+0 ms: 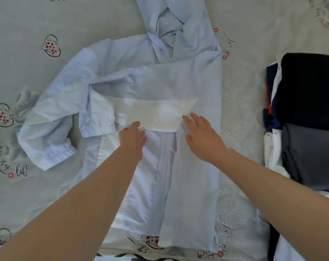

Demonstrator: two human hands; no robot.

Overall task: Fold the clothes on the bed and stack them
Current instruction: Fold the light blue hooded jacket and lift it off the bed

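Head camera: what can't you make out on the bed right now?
- Stack of folded clothes: cut off by the right edge, so its count is unknown.
- Shirt hood end: cut off by the top edge.
- Shirt front under the left hand and right hand: hidden.
- Bed sheet lettering: too small to read fully.

Grey bedsheet (46, 194) printed with pink-flowered hearts (50, 46), black script lettering (21, 171)

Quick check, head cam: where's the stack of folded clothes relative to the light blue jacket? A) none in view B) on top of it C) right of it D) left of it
C: the folded stack, dark garments on top, sits at the right edge of the bed, apart from the light blue jacket under both hands.
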